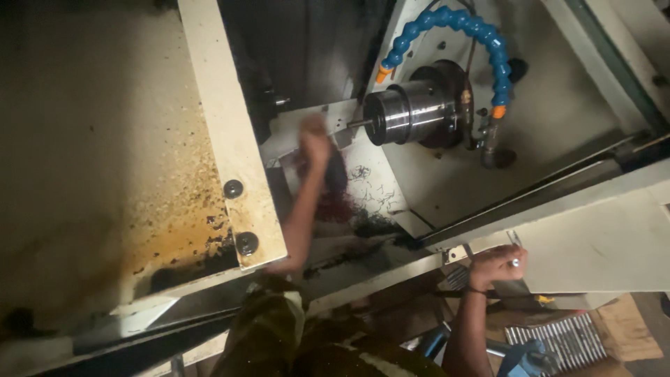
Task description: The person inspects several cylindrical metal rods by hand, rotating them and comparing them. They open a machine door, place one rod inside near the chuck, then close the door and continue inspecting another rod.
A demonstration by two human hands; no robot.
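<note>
Steel chuck [408,112] holds a thin rod [359,123] just right of the blurred left hand [315,143], grip unreadable. The right hand [495,267] curls round a small tool at the frame [593,237]; reaching slowly, clear of the chuck, seems wise.

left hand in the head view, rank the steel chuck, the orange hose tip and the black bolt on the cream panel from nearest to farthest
From the left hand, reaching into the machine:
1. Steel chuck, just to its right.
2. Orange hose tip, up and to the right, above the chuck.
3. Black bolt, down and to the left on the cream panel.
The last two are close to call.
</note>
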